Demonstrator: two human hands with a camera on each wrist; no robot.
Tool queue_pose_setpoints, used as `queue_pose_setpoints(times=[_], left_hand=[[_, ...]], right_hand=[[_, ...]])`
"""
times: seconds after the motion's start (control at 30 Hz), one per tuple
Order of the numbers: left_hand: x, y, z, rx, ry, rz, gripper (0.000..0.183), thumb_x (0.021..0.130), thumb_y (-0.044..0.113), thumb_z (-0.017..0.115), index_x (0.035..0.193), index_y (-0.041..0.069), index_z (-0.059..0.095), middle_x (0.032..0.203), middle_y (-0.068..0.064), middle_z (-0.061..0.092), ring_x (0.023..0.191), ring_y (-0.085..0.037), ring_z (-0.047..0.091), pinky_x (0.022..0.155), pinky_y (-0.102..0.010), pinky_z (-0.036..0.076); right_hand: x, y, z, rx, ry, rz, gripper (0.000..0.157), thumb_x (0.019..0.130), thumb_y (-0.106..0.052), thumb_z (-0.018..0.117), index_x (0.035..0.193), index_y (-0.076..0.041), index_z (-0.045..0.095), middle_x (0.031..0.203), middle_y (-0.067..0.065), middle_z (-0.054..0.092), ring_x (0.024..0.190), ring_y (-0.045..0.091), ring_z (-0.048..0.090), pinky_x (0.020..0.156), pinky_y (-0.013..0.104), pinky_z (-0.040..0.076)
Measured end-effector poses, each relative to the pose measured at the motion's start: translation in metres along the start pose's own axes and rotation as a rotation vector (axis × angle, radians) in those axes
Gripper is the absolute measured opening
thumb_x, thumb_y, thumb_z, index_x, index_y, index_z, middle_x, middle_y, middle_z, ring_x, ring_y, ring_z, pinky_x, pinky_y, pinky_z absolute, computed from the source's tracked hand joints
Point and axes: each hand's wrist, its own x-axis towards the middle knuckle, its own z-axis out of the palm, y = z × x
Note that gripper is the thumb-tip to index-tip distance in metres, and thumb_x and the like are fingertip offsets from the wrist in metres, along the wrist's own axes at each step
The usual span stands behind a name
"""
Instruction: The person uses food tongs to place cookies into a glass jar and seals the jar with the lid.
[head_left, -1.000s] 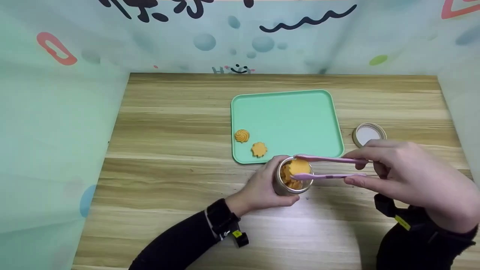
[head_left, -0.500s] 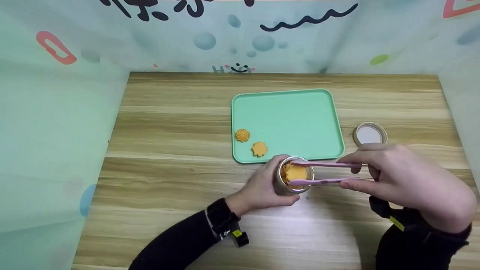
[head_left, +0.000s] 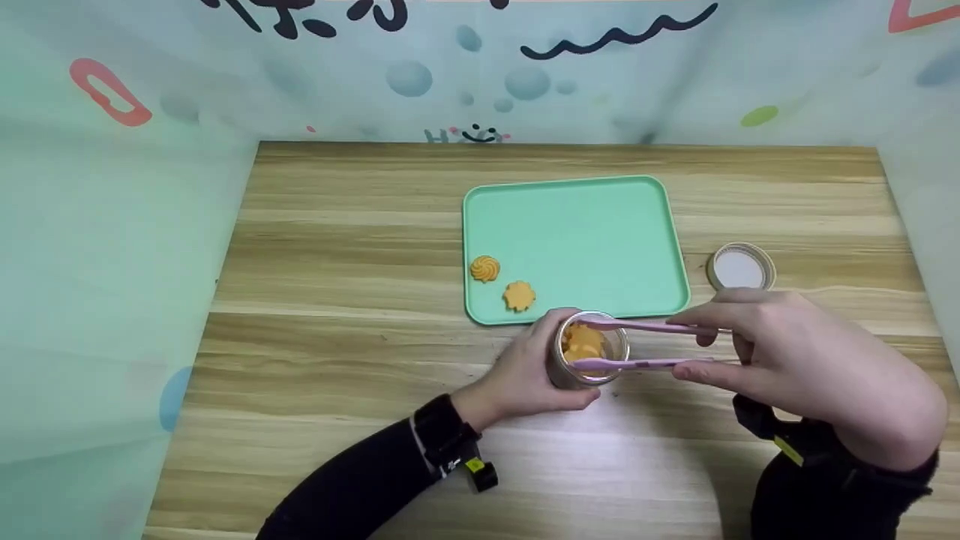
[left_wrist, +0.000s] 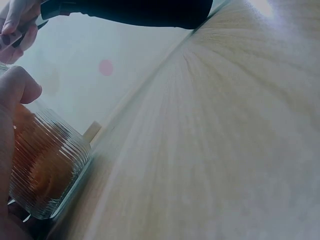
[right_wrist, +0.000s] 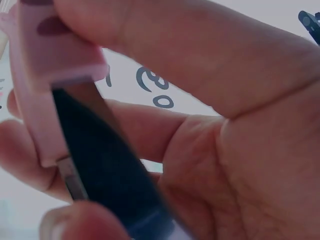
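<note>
My left hand (head_left: 525, 367) grips a ribbed glass jar (left_wrist: 55, 155) that stands on the table. Orange-brown cookies (head_left: 582, 345) show through its mouth. In my right hand (head_left: 802, 360) are pink tongs (head_left: 645, 327), held between thumb and fingers, with the two arms spread. Their tips reach over and into the jar's mouth from the right, and the cookies lie between them; whether the tips touch one I cannot tell. In the right wrist view a pink tong handle (right_wrist: 65, 55) with a metal strip lies against the fingers.
Behind the jar lies a green tray (head_left: 577, 232). A swirled cookie (head_left: 485, 268) and a flat flower-shaped cookie (head_left: 519, 296) rest at its near left. A round lid (head_left: 741, 268) sits right of the tray. Printed cloth (head_left: 570, 112) walls the wooden table (head_left: 337, 300).
The tongs have shifted slightly left and toward me, and their tips stand a little wider. The flat cookie between them now sits lower in the jar. My left hand and the jar stay put.
</note>
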Motion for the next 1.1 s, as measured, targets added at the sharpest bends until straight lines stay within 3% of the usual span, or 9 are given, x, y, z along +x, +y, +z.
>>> queue_pose_setpoints(times=[0.73,1.1], left_hand=[[0.000,0.000,0.000,0.005,-0.016,-0.029,0.098,0.076,0.035,0.099,0.156,0.022,0.044,0.143,0.005,0.061,0.131,-0.010,0.059,0.115,-0.035,0.049],[-0.001,0.001,-0.001,0.010,-0.015,-0.039,0.096,0.077,0.040,0.098,0.155,0.024,0.045,0.143,0.005,0.061,0.129,-0.011,0.059,0.113,-0.036,0.050]], right_hand=[[-0.001,0.000,-0.003,0.017,0.034,0.006,0.036,0.086,-0.027,0.095,0.118,-0.029,0.078,0.094,-0.019,0.061,0.065,-0.005,0.048,0.056,0.013,0.042],[0.010,0.000,0.001,0.014,0.144,-0.033,0.041,0.082,-0.021,0.097,0.120,-0.018,0.081,0.095,-0.013,0.064,0.066,-0.003,0.050,0.058,0.014,0.043]])
